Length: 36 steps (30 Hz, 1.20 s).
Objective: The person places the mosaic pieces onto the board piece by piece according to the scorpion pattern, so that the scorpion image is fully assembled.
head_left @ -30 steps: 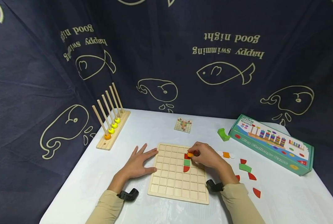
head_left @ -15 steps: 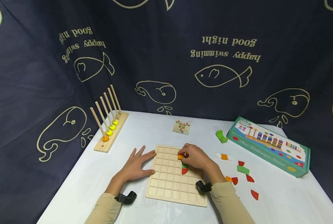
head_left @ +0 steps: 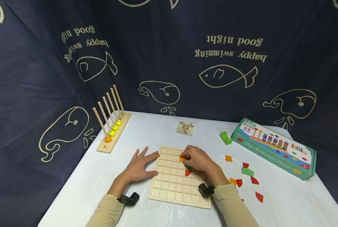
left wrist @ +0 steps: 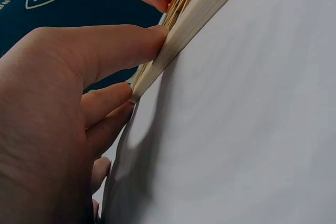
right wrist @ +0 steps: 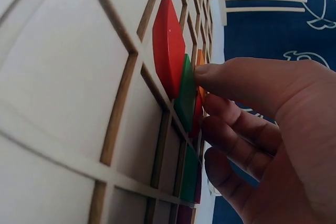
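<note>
A wooden grid board [head_left: 171, 184] lies on the table. My left hand [head_left: 137, 167] has its fingers spread, with fingertips and thumb against the board's left edge; the left wrist view shows the thumb [left wrist: 126, 48] on that edge. My right hand [head_left: 199, 160] is over the board's upper part, fingers curled, pinching an orange tile [head_left: 181, 159] at a cell. A red rounded tile [head_left: 188, 172] and a green tile [right wrist: 185, 98] sit in cells below it. Further red and green pieces [right wrist: 189, 174] show in the right wrist view, partly hidden by the fingers.
Loose red, green, orange and white pieces lie right of the board, among them a green piece [head_left: 247, 171]. A pattern card [head_left: 185, 128] lies behind. A peg stand [head_left: 115, 134] is at left, a green arched block [head_left: 226, 138] and a game box [head_left: 274, 148] at right.
My right hand has moved left with the orange tile, from over the red tile to the cell left of it. In the last half second it barely moves. The left hand keeps its place.
</note>
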Each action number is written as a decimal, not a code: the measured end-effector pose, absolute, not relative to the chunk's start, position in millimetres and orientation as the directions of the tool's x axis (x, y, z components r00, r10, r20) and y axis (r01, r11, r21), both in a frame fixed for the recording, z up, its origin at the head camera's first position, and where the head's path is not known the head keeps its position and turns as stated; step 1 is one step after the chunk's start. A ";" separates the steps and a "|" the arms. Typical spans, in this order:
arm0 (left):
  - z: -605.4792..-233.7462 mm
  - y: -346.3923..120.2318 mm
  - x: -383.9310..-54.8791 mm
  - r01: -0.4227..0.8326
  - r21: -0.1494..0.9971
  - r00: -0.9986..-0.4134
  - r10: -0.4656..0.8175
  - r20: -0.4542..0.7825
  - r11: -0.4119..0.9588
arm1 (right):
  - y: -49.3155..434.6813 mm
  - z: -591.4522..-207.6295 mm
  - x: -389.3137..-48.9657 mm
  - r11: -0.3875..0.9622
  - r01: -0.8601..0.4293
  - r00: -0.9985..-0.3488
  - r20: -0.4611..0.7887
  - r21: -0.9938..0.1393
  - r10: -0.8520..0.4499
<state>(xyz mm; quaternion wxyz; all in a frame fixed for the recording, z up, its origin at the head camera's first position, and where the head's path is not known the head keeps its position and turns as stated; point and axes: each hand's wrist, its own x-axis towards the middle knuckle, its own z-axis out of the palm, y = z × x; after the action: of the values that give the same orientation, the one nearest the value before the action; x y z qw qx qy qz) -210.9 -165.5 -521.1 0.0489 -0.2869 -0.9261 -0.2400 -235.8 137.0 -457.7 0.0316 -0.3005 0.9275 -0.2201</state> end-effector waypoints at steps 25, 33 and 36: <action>-515.0 -169.6 -208.5 0.601 0.442 -0.781 0.606 0.148 0.666 | 198.8 -449.8 -201.8 0.771 -0.356 -0.923 0.068 -0.529 -0.379; -515.4 -170.0 -210.3 0.590 0.444 -0.792 0.590 0.157 0.675 | 238.3 -452.4 -189.9 0.793 -0.315 -0.945 0.096 -0.521 -0.312; -515.6 -170.8 -210.6 0.588 0.443 -0.795 0.586 0.160 0.677 | 254.9 -454.1 -190.3 0.814 -0.285 -0.957 0.105 -0.507 -0.270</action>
<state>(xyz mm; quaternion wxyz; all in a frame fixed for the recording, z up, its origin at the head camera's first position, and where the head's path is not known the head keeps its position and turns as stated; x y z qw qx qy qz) -210.6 -170.8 -515.6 0.0022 -0.3204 -0.9157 -0.2427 -190.3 254.9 -454.1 -0.0139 -0.1458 0.9521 -0.2683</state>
